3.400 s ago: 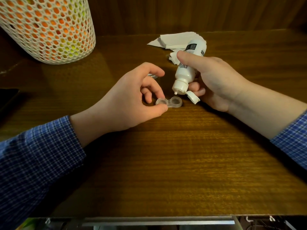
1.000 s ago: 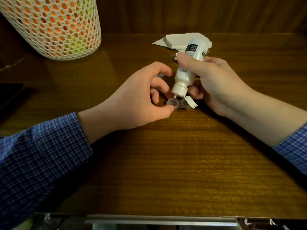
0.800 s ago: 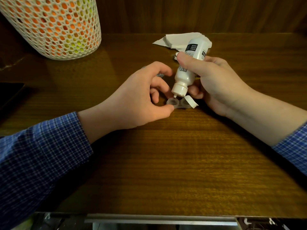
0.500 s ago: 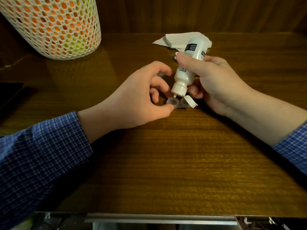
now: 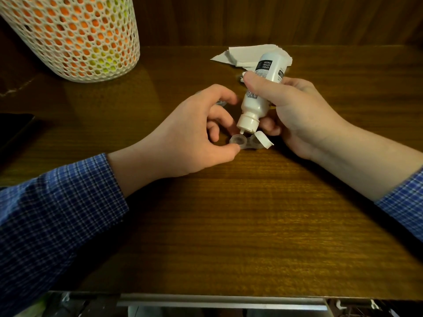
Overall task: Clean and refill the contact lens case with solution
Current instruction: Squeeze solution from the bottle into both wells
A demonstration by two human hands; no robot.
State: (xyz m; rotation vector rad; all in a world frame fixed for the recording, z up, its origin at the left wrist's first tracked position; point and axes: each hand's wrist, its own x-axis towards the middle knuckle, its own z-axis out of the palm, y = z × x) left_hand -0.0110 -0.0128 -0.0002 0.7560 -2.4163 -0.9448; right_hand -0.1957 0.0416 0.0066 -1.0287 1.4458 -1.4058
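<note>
Head view: since 3.4 s ago, bottle (image 5: 259,90) nozzle shifted from right well to left well of lens case (image 5: 246,142); since 1.0 s ago, no visible move. Judgement: second well filling, refill near done, caps left.
Case at frame centre on table (image 5: 251,225). Left hand (image 5: 183,138) pinches its left end, thumb on near rim. Right hand (image 5: 295,110) fingers clenched round tilted bottle, nozzle just above left well, flip cap (image 5: 264,139) over right well.

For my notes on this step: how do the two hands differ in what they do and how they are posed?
The right hand grips the tilted white solution bottle, nozzle down over the lens case; the left hand holds no bottle and only steadies that case with its thumb tip. The right hand is raised; the left hand rests low on the table. Both meet at the case and wear blue checked sleeves.
</note>
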